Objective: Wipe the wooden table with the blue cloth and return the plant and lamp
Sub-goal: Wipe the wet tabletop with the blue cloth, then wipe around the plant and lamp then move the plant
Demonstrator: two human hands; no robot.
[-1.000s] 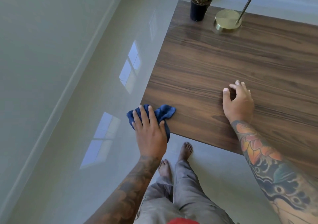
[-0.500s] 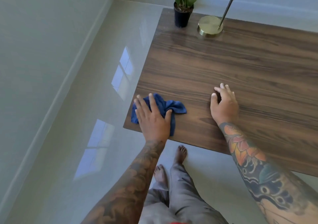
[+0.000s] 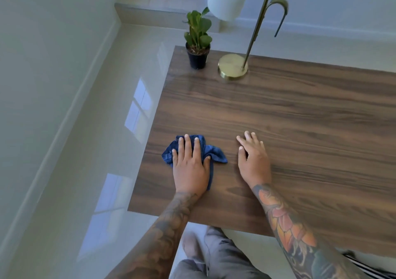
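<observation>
Cloth [image 3: 194, 153] under the palm: the blue cloth sits bunched on the near-left part of the wooden table [image 3: 300, 139], close to its left edge, and most of its middle is hidden beneath the left hand [image 3: 190, 167]. That hand lies flat on top, fingers straight and slightly apart, thumb out to the right against a fold; only crumpled corners poke out to the left, to the right and along the wrist side.

Just to the right, apart from the cloth, the right hand [image 3: 254, 161] rests palm-down on bare wood, fingers extended and loosely spread. Whether its palm presses fully flat I cannot tell from here.

At the far-left corner stands the plant [image 3: 198, 43] in its dark pot, upright, and just beside it to the right the lamp [image 3: 233, 66] on a round brass base. The lamp's white shade is cut off at the top, and the stem runs out of sight there too.

Both tattooed forearms run out of the bottom of the view. Below the table's near edge, grey trousers [image 3: 216, 261] and a blurred bare foot show against the glossy floor [image 3: 85, 150]. The table's right side runs beyond sight.
</observation>
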